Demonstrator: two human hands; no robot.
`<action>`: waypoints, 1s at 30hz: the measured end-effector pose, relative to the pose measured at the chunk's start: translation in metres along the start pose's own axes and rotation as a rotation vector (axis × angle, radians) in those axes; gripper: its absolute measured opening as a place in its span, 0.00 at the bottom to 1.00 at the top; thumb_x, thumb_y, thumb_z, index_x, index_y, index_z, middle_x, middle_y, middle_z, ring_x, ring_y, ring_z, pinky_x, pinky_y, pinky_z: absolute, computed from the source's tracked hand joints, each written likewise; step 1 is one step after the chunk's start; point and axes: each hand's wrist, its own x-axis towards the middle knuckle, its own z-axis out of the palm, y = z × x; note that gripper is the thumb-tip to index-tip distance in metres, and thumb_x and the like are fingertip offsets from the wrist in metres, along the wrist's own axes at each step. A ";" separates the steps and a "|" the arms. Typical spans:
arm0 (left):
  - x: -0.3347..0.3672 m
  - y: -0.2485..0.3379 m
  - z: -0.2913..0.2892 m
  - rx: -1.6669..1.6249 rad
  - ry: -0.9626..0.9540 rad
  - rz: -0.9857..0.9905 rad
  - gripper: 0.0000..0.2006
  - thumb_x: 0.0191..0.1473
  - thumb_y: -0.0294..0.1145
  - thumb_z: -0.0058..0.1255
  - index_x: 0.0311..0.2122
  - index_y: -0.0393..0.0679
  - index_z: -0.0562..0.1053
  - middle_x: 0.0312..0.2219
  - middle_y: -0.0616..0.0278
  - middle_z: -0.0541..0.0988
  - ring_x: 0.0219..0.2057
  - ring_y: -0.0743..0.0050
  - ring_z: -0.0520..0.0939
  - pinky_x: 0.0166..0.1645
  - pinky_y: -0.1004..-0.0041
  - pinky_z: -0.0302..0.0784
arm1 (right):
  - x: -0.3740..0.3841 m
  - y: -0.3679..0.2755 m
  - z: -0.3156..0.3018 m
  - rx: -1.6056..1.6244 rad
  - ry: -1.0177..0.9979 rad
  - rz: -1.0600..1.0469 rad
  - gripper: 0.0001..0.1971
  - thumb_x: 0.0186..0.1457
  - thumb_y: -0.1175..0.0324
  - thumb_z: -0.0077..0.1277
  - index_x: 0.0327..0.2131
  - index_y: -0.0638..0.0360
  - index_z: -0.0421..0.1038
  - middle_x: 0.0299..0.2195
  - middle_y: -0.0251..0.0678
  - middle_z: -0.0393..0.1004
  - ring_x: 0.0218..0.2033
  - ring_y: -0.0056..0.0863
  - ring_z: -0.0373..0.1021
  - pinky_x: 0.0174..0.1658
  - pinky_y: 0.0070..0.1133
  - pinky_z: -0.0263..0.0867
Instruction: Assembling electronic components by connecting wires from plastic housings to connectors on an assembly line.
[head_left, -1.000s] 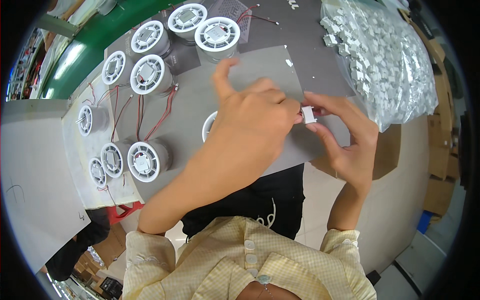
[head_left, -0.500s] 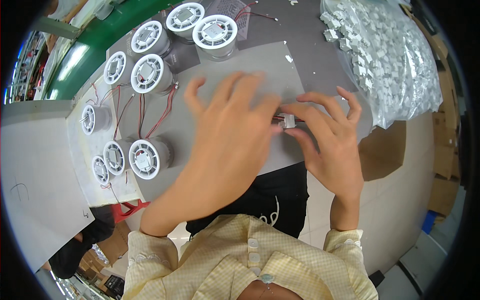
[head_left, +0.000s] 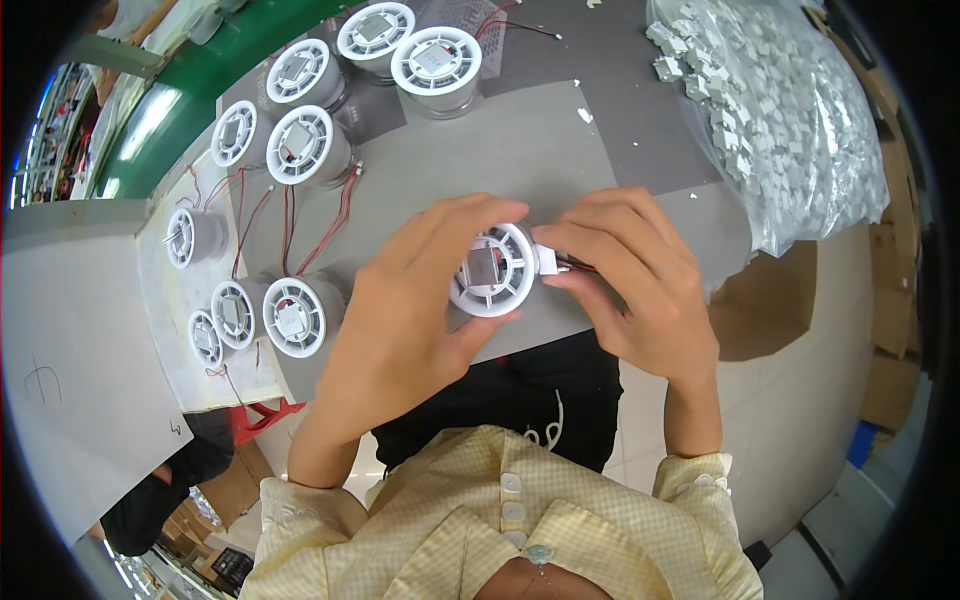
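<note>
A round white slotted lamp housing (head_left: 516, 268) is held by my left hand (head_left: 405, 290), its fingers curved around the far rim and the thumb at the near edge. Its slotted face is turned up, with a greyish square piece in the middle. Against the housing's right side is a small white plastic piece (head_left: 547, 261), pinched between the thumb and fingers of my right hand (head_left: 645, 285). Red and black wires (head_left: 574, 264) run from that piece under the right fingers, where they are partly hidden. Both hands are over the grey work sheet (head_left: 540, 130).
Several similar white lamp housings (head_left: 303, 145) stand at the left and far left, some with red and black leads. A clear bag of small white plastic pieces (head_left: 790, 130) lies at the far right, above a brown cardboard piece (head_left: 765, 310). White scraps (head_left: 585, 116) dot the sheet.
My left hand, blurred and spread before, has closed around a lamp housing and brought it beside my right hand. The white piece in the right hand has shifted slightly left, against the housing.
</note>
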 end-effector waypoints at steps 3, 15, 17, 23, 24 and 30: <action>-0.002 -0.009 0.004 -0.227 0.028 -0.116 0.33 0.37 0.20 0.69 0.53 0.43 0.72 0.49 0.61 0.76 0.48 0.68 0.79 0.43 0.70 0.83 | 0.001 0.006 0.001 0.136 0.001 -0.046 0.18 0.37 0.78 0.64 0.37 0.64 0.78 0.32 0.40 0.74 0.34 0.39 0.70 0.35 0.27 0.67; -0.009 -0.010 0.008 -0.309 0.042 -0.002 0.32 0.40 0.20 0.66 0.54 0.42 0.69 0.50 0.53 0.74 0.48 0.53 0.79 0.50 0.65 0.76 | 0.003 -0.006 0.002 0.177 0.014 0.032 0.17 0.38 0.79 0.65 0.37 0.65 0.78 0.29 0.40 0.74 0.31 0.36 0.71 0.33 0.25 0.68; -0.011 -0.009 0.013 -0.321 0.069 0.005 0.32 0.40 0.21 0.66 0.54 0.42 0.68 0.50 0.52 0.74 0.48 0.50 0.78 0.50 0.64 0.75 | 0.001 -0.008 -0.002 0.166 -0.004 0.082 0.16 0.38 0.81 0.64 0.36 0.65 0.78 0.29 0.41 0.74 0.31 0.35 0.72 0.33 0.26 0.69; -0.019 0.009 0.011 -0.294 0.174 -0.023 0.34 0.40 0.23 0.67 0.56 0.43 0.66 0.49 0.51 0.74 0.47 0.46 0.77 0.50 0.62 0.74 | 0.009 -0.021 -0.014 -0.140 -0.075 -0.039 0.22 0.44 0.75 0.63 0.46 0.60 0.75 0.42 0.43 0.76 0.46 0.41 0.72 0.47 0.34 0.67; -0.021 0.016 0.005 -0.250 0.210 -0.033 0.33 0.41 0.24 0.67 0.55 0.44 0.67 0.48 0.52 0.75 0.47 0.48 0.78 0.49 0.63 0.75 | 0.015 -0.027 -0.019 -0.309 -0.104 -0.162 0.24 0.45 0.71 0.63 0.49 0.59 0.74 0.47 0.44 0.75 0.52 0.44 0.69 0.53 0.38 0.65; -0.028 0.040 -0.104 0.126 0.454 -0.032 0.31 0.40 0.31 0.72 0.52 0.43 0.71 0.43 0.61 0.79 0.44 0.67 0.82 0.47 0.69 0.78 | 0.023 -0.060 -0.053 -0.283 0.264 -0.250 0.28 0.46 0.63 0.63 0.53 0.59 0.72 0.56 0.46 0.70 0.62 0.52 0.60 0.62 0.40 0.55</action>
